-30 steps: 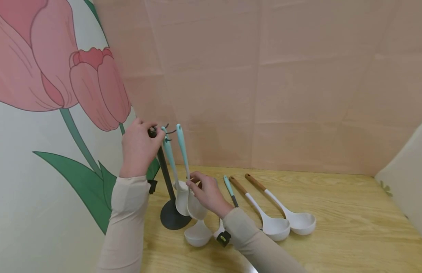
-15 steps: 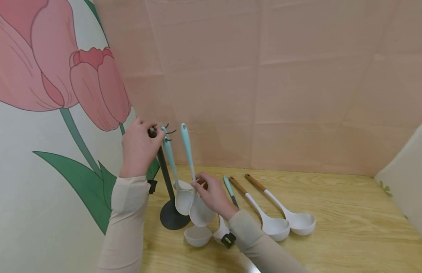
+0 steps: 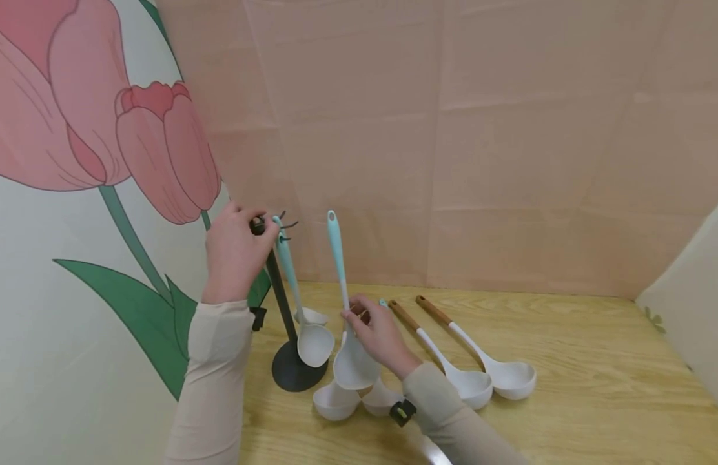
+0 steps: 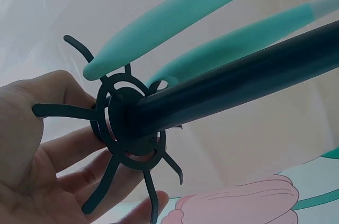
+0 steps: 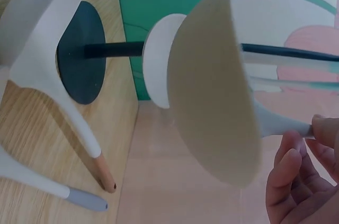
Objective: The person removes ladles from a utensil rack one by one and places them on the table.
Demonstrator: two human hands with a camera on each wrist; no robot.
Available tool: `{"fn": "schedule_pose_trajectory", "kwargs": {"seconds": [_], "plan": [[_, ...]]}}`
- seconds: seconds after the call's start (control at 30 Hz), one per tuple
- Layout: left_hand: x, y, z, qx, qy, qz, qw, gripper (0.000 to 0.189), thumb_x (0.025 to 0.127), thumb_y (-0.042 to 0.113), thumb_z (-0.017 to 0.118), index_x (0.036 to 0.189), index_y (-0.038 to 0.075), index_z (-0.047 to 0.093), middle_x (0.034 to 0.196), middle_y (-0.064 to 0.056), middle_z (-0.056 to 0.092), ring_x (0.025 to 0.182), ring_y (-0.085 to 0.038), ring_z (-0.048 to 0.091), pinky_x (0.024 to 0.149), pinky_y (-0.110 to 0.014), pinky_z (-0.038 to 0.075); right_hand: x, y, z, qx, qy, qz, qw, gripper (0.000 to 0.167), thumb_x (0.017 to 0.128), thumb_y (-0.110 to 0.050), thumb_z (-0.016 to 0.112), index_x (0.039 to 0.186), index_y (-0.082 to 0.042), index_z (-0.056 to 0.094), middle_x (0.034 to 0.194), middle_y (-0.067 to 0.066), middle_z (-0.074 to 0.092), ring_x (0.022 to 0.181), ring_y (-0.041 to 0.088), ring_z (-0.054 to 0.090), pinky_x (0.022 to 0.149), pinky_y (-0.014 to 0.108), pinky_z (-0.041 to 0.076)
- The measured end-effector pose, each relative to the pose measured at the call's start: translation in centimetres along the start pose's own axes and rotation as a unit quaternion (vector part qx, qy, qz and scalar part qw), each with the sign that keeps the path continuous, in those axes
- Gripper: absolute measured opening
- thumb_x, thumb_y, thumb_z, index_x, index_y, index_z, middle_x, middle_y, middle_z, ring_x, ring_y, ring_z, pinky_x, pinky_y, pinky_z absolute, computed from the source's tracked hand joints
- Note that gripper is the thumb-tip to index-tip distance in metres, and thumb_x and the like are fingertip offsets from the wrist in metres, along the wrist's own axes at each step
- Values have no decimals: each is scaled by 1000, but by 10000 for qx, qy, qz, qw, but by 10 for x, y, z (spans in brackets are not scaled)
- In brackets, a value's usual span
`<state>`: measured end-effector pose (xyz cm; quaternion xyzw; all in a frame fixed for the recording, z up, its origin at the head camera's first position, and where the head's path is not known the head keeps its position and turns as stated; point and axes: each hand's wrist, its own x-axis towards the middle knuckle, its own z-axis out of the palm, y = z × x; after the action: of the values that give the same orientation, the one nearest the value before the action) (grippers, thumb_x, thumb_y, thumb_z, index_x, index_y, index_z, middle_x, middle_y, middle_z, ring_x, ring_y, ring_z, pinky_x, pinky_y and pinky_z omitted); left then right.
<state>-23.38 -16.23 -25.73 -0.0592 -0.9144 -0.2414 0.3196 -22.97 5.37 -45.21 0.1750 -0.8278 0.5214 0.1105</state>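
Observation:
At the top of a black utensil stand (image 3: 282,300), my left hand (image 3: 234,252) grips the stand's head. The left wrist view shows its fingers behind the hooked ring (image 4: 108,121). Two white utensils with turquoise handles (image 3: 287,261) hang from the hooks; the lower one's bowl (image 3: 316,345) is near the base. Right of the stand, my right hand (image 3: 379,332) pinches the thin shaft of a white ladle with a turquoise handle (image 3: 336,242). This ladle is upright, off the hooks, its bowl (image 5: 212,86) facing down in the air above the table.
Two white ladles with brown handles (image 3: 436,310) lie on the wooden table (image 3: 597,361) at the right. Two more white bowls (image 3: 336,403) rest at the front, partly behind the held ladle. A pink cloth wall (image 3: 510,161) rises behind, and a tulip-printed wall (image 3: 92,290) stands left.
My right hand has drawn the turquoise-handled ladle off its hook and moved it to the right, away from the stand. The left hand has stayed on the stand's top.

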Motion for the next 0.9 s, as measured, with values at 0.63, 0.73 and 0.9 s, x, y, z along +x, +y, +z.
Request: {"fn": "schedule_pose_trajectory", "kwargs": {"seconds": [0.63,0.73,0.9], "plan": [[2,2,2,-16,-73,4,10000,33,94,19,54,112,0,75,96,-14,60,80,-32,59,71,-47,50,-31,26,-53,-40,530,151,9985,19,99,-19,64,115,-9,68,94,5,66,68,11,59,59,25,51],[2,2,3,-24,-74,19,10000,33,94,19,54,112,0,75,96,-15,60,81,-33,59,71,-47,50,-37,34,-64,-118,676,-29,9976,16,98,-17,65,112,-10,68,91,5,66,66,9,58,57,25,51],[2,2,4,6,-67,43,10000,33,94,19,55,113,-1,74,96,-15,60,80,-33,59,71,-47,50,-47,46,-84,-359,888,12,9954,15,98,-14,65,110,-8,69,87,6,66,63,8,57,54,25,49]]}}
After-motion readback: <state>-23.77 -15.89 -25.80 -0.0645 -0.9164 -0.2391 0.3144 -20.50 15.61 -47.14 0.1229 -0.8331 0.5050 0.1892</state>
